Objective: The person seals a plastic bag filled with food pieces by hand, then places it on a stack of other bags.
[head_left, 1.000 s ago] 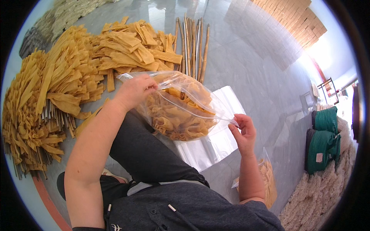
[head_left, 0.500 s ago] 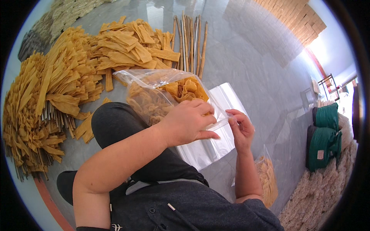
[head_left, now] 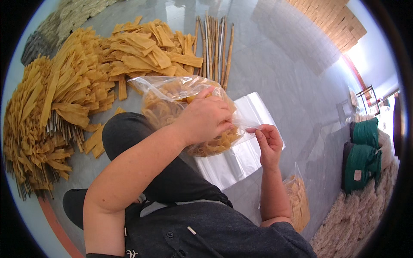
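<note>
A clear plastic bag filled with yellow-brown dried strips, which look like tofu skin, lies in front of my bent knee. My left hand rests over the bag's mouth with its fingers curled down on the film; its fingertips are partly hidden. Between thumb and fingers, my right hand pinches the bag's edge. The film stretches taut from one hand to the other. Beneath the bag and right hand lies a stack of flat clear plastic bags.
A large heap of dried yellow sheets spreads across the left floor. Several thin sticks lie beyond the bag. Another filled bag stands beside my right forearm. Green bundles and a pale fibrous pile sit at right.
My left hand has shifted up and its fingers have curled over the bag's mouth. The bag's near side has come down over the stack, showing more strips. My right hand keeps its pinch.
</note>
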Available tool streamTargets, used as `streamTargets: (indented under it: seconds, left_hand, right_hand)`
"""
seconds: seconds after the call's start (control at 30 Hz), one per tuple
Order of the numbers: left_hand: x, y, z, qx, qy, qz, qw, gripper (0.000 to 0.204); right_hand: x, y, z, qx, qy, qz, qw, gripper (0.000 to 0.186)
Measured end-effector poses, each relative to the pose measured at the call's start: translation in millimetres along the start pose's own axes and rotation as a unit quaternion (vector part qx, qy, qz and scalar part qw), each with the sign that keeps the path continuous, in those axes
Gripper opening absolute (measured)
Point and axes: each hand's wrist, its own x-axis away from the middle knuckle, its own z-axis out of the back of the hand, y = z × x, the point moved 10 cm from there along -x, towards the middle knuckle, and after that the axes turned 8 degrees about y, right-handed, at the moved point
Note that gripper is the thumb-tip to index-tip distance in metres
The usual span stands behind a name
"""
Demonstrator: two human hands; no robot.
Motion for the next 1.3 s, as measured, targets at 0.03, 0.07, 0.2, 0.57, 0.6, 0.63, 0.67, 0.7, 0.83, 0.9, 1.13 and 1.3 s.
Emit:
streamTargets:
  seconds: [0.03, 0.07, 0.2, 0.57, 0.6, 0.63, 0.67, 0.7, 0.83, 0.9, 1.13, 1.3]
  left_hand:
    - [-0.2, -0.5, 0.2, 0.005, -0.001, 0.000, 1.000, 0.016]
    - [-0.2, -0.8, 0.5, 0.007, -0.001, 0.000, 1.000, 0.016]
    - [0.1, -1.1, 1.4, 0.014, 0.007, 0.000, 1.000, 0.015]
    - [-0.5, -1.2, 2.3, 0.017, 0.015, -0.008, 1.000, 0.016]
    - [-0.8, -0.9, 2.2, 0.018, 0.018, -0.010, 1.000, 0.016]
    - [-1.5, -0.3, 2.4, 0.019, 0.022, -0.012, 0.999, 0.016]
    - [-2.0, -0.3, 1.9, 0.019, 0.022, -0.012, 1.000, 0.016]
    - [-2.5, -0.1, 1.3, 0.018, 0.022, -0.013, 1.000, 0.016]
    - [-2.0, 0.1, -0.7, 0.014, 0.018, -0.016, 1.000, 0.017]
    - [-2.1, 1.6, -1.0, 0.012, 0.021, -0.017, 1.000, 0.017]
    - [-3.5, 3.3, -1.7, 0.002, 0.016, -0.020, 1.000, 0.017]
    - [-3.6, 3.9, -1.0, 0.007, 0.024, -0.026, 0.999, 0.017]
  right_hand:
    - [-0.4, -1.5, 0.1, 0.006, 0.010, -0.001, 1.000, 0.006]
    - [-0.7, -1.1, 0.0, 0.018, 0.009, 0.003, 1.000, 0.006]
    - [-0.7, -2.2, -0.4, 0.045, 0.015, 0.019, 0.999, 0.006]
    - [-3.8, -0.3, -8.3, 0.010, 0.036, 0.029, 0.999, 0.009]
    - [-2.8, -2.0, -8.8, 0.005, 0.042, 0.034, 0.999, 0.010]
    - [-2.5, -3.4, -8.8, 0.000, 0.047, 0.039, 0.998, 0.010]
    - [-3.0, -0.3, -7.9, -0.010, 0.054, 0.023, 0.998, 0.010]
    - [-3.5, 2.8, -6.9, -0.021, 0.060, 0.008, 0.998, 0.009]
    - [-4.1, 3.4, -14.0, 0.033, 0.022, 0.020, 0.999, 0.009]
    - [-3.9, -2.0, -13.6, 0.058, 0.025, 0.049, 0.997, 0.009]
    - [-5.5, 4.6, -14.2, 0.000, 0.032, 0.010, 0.999, 0.009]
    - [-4.0, 9.5, -14.8, -0.013, 0.046, 0.002, 0.999, 0.010]
